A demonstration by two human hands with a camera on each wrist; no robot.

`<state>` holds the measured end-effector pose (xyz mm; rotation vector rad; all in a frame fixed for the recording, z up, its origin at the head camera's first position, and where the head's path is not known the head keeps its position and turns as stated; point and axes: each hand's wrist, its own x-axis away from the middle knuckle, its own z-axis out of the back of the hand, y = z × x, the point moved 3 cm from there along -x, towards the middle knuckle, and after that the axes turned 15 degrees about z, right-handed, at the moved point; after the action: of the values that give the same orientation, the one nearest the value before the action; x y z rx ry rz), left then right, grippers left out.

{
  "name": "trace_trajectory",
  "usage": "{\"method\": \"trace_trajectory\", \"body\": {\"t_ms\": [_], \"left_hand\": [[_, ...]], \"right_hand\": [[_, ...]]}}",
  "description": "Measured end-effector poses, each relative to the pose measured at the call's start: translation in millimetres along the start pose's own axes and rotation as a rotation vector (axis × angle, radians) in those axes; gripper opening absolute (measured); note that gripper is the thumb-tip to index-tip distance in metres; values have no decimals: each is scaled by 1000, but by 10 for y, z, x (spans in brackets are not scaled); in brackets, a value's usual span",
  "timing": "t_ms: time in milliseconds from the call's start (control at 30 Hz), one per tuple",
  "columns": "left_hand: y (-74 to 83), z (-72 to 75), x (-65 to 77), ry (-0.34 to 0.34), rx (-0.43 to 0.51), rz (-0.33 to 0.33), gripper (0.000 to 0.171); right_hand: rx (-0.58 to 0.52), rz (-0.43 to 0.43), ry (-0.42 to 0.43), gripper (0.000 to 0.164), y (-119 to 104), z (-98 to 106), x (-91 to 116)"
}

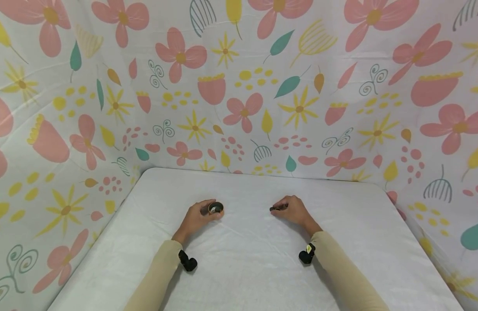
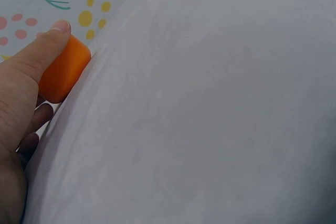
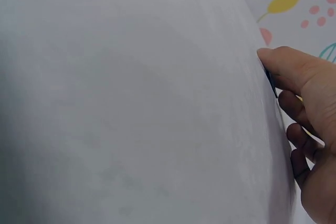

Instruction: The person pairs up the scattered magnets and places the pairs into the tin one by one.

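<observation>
On the left of the white-covered table, my left hand (image 1: 198,217) grips a small round orange container (image 1: 216,208) with a dark, partly shiny top. Its smooth orange side (image 2: 67,72) shows in the left wrist view, with the thumb laid along it and the other fingers curled behind. Across from it, my right hand (image 1: 295,210) pinches a small, thin dark piece (image 1: 278,207) between thumb and fingers. In the right wrist view only a narrow dark edge (image 3: 271,83) of this piece appears under the thumb; I cannot tell what it is.
A table (image 1: 239,268) covered in white cloth lies under both hands. Floral-patterned cloth (image 1: 243,86) hangs around its back and sides. Each beige sleeve carries a small black wrist device, one on the left (image 1: 187,261) and one on the right (image 1: 307,255).
</observation>
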<state>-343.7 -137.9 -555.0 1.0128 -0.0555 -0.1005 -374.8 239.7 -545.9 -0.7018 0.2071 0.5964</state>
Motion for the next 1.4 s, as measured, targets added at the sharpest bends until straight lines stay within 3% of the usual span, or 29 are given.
{"method": "trace_trajectory", "body": {"t_ms": [267, 700, 1400], "left_hand": [[-5, -4, -1, -7, 13, 3, 68], [-43, -4, -48, -9, 6, 0, 66], [-38, 1, -28, -6, 2, 27, 65]], "right_hand": [[6, 43, 16, 14, -27, 14, 12], [13, -28, 18, 18, 10, 112, 30], [9, -25, 6, 15, 35, 79, 64]]}}
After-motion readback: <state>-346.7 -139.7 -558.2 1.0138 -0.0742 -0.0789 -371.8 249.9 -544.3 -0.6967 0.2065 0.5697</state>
